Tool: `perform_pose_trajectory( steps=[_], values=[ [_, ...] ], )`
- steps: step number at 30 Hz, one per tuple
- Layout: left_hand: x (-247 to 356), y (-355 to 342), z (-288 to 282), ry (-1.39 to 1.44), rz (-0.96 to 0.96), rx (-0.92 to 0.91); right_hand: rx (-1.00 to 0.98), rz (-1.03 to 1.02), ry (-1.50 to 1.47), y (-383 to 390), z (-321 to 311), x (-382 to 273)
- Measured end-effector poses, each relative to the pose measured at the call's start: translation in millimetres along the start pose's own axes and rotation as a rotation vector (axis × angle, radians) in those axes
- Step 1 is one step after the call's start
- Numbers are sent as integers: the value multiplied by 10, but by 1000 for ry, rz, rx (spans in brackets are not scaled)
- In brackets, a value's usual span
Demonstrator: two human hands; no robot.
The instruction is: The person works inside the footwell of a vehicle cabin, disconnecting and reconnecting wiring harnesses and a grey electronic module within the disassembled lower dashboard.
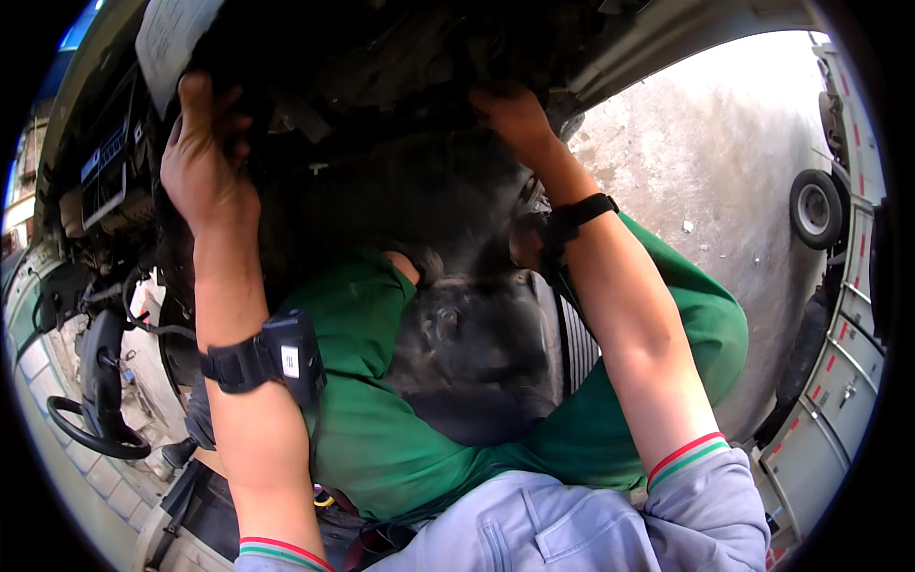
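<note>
My left hand is raised at the upper left beside a pale printed panel, its fingers apart and bent, thumb at the panel's edge. My right hand reaches into the dark underside of a vehicle's dashboard, fingers curled on something hidden in shadow. Below, a black floor covering slopes down to a raised dark step between my green-trousered legs. Both forearms wear black straps, the left with a boxy black device.
At the left are a steering wheel on a black column and an open dash recess with a silver-edged unit. To the right, the door opening shows pale concrete ground, a vehicle's wheel and a grey side panel with red markings.
</note>
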State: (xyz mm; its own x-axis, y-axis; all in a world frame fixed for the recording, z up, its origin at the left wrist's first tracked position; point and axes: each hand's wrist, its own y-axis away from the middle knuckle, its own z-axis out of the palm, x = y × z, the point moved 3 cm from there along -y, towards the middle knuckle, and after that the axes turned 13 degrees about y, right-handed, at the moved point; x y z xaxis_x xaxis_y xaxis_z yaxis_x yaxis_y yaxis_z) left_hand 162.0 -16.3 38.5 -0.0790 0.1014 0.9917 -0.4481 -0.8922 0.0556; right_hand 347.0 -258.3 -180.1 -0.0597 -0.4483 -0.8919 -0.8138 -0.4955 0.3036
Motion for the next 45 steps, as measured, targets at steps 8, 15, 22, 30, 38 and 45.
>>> perform_pose_trajectory(
  steps=[8, 15, 22, 30, 38, 45],
  values=[
    [-4, 48, 8, 49, -14, 3, 36, -66, 376, 363, -42, -191],
    [-26, 47, 47, 52, -23, 3, 75, -196, 742, 338, 25, -571],
    [-62, -20, -12, 47, -20, -40, 0, -193, 1080, 215, 167, -642],
    [-58, -29, 2, 53, -17, -101, 58, -145, 958, 178, 144, -329],
    [-71, -40, -27, -1, -17, -88, 118, -386, 1234, 682, 315, -160],
    [-63, -43, -36, -20, 6, -103, 58, -397, 1230, 702, 294, -179]
  ],
)
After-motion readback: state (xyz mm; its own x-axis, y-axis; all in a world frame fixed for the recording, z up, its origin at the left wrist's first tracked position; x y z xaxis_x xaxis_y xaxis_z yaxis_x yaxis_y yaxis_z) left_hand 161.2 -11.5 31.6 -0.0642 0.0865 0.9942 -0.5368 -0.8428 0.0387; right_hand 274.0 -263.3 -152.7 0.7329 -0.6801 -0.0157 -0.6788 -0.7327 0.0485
